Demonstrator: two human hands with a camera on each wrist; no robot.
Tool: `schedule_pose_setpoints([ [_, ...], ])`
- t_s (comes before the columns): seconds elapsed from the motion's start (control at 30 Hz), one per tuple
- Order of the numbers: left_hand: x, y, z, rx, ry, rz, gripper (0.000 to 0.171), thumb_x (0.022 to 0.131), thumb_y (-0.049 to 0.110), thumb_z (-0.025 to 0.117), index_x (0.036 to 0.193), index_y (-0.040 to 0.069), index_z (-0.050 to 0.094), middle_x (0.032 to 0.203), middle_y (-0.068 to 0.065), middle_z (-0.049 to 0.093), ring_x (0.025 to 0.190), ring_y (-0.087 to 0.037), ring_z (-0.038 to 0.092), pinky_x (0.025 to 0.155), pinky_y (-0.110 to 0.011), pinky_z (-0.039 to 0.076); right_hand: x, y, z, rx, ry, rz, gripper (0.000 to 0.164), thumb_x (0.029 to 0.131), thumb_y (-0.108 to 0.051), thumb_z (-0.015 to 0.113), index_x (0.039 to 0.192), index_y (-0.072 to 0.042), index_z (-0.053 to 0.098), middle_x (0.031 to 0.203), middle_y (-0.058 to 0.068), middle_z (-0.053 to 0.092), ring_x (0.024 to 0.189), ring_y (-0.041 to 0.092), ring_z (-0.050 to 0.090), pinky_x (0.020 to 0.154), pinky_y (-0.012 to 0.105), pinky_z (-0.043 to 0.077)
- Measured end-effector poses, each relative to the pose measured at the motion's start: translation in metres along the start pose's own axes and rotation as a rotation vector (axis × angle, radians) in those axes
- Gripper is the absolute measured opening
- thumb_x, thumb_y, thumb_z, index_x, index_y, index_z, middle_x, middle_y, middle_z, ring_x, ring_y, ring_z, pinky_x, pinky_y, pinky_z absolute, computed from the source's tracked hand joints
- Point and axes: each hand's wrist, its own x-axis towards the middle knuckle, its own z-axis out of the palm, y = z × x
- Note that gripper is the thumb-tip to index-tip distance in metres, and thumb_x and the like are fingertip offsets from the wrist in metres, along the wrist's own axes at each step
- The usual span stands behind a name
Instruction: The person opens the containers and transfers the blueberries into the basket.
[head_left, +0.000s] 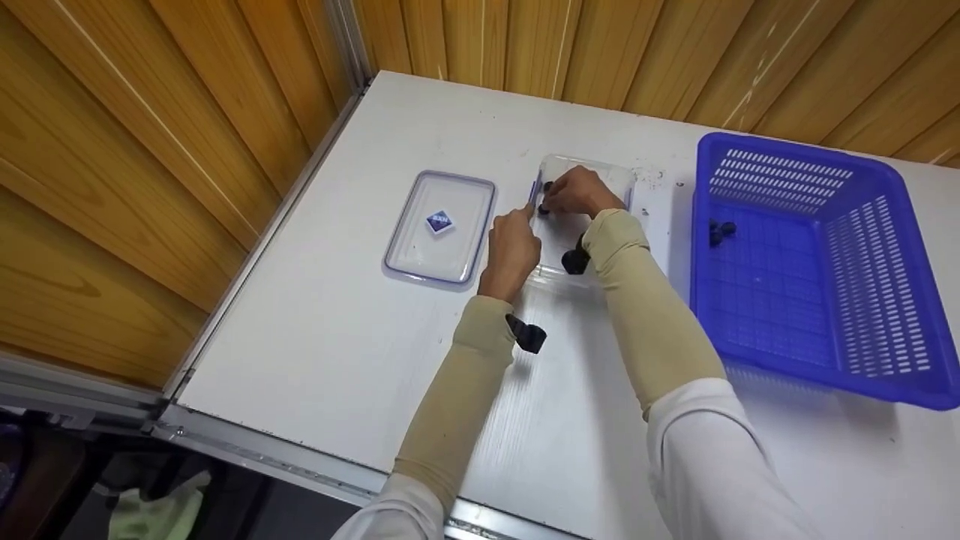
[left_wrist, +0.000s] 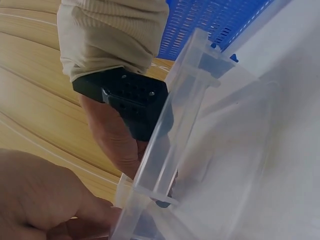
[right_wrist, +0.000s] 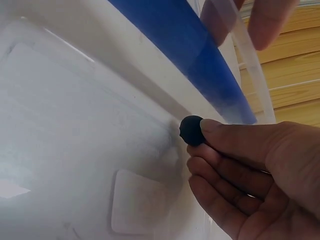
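A clear plastic container point(head_left: 619, 174) with a blue flap on its left side stands on the white table. My right hand point(head_left: 581, 193) is over its inside and pinches a blueberry point(right_wrist: 191, 131) between thumb and fingertips, close to the wall in the right wrist view. Another dark berry point(head_left: 548, 185) shows just beyond these fingers in the head view. My left hand point(head_left: 515, 244) holds the container's left rim, its fingers partly hidden by the wall.
A clear lid point(head_left: 416, 255) with a blue diamond label lies left of the container. On the right stands a blue plastic basket point(head_left: 889, 176) holding several dark berries point(head_left: 720, 231). Wooden panels point(head_left: 517, 45) border the table at the back and left.
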Motion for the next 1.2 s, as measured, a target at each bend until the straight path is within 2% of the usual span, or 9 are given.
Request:
schedule_pose_setpoints([
  [0.13,-0.002,0.002,0.003,0.006,0.022,0.001,0.043,0.086,-0.001,0.053,0.128,0.008,0.056,0.113,-0.014,0.064,0.096,-0.028,0.063,0.076,-0.037,0.051,-0.005,0.002,-0.007,0.046,0.006,-0.002,0.028,0.086,-0.017,0.064,0.112,-0.005,0.067,0.108,0.012,0.064,0.091,0.019,0.056,0.084,0.033,0.045],
  [0.27,-0.005,0.004,0.004,-0.004,0.051,0.0,0.039,0.087,-0.001,0.052,0.125,0.005,0.057,0.109,-0.015,0.065,0.092,-0.028,0.064,0.072,-0.036,0.052,-0.011,0.002,-0.02,0.092,0.011,0.002,0.029,0.087,-0.019,0.063,0.112,-0.005,0.066,0.11,0.011,0.063,0.099,0.022,0.056,0.093,0.039,0.043],
  [0.57,-0.007,0.005,0.005,0.013,0.088,0.029,0.035,0.086,-0.004,0.048,0.119,0.002,0.06,0.102,-0.018,0.066,0.088,-0.03,0.065,0.068,-0.038,0.052,-0.029,0.004,-0.054,0.194,0.009,-0.008,0.038,0.088,-0.024,0.063,0.121,-0.006,0.061,0.121,0.011,0.06,0.112,0.026,0.055,0.1,0.038,0.039],
  [0.7,-0.007,0.004,0.005,0.01,0.081,0.029,0.038,0.086,-0.004,0.049,0.122,0.002,0.059,0.105,-0.018,0.066,0.088,-0.031,0.065,0.069,-0.038,0.052,-0.037,0.006,-0.067,0.199,0.018,0.007,0.04,0.087,-0.028,0.064,0.122,-0.01,0.061,0.122,0.009,0.059,0.109,0.022,0.056,0.101,0.038,0.037],
  [0.8,-0.007,0.004,0.004,0.008,0.07,0.026,0.04,0.085,-0.005,0.049,0.124,0.003,0.057,0.107,-0.018,0.065,0.09,-0.031,0.065,0.071,-0.038,0.052,-0.041,0.009,-0.074,0.235,0.016,-0.004,0.04,0.087,-0.027,0.064,0.122,-0.009,0.061,0.122,0.01,0.059,0.108,0.02,0.056,0.101,0.037,0.038],
  [1.0,-0.005,0.001,0.002,0.004,0.061,0.003,0.042,0.085,-0.004,0.05,0.126,0.003,0.056,0.109,-0.017,0.065,0.094,-0.031,0.064,0.075,-0.038,0.052,-0.05,0.016,-0.089,0.322,0.061,-0.014,0.04,0.086,-0.026,0.064,0.121,-0.007,0.06,0.119,0.008,0.06,0.108,0.019,0.054,0.101,0.036,0.037],
  [1.2,-0.004,-0.002,0.001,-0.028,0.054,-0.001,0.044,0.085,-0.005,0.049,0.128,0.003,0.053,0.113,-0.018,0.063,0.095,-0.03,0.064,0.074,-0.036,0.052,-0.059,0.031,-0.104,0.453,0.098,-0.045,0.046,0.084,-0.026,0.067,0.123,-0.003,0.057,0.118,0.008,0.058,0.107,0.02,0.053,0.103,0.034,0.036],
])
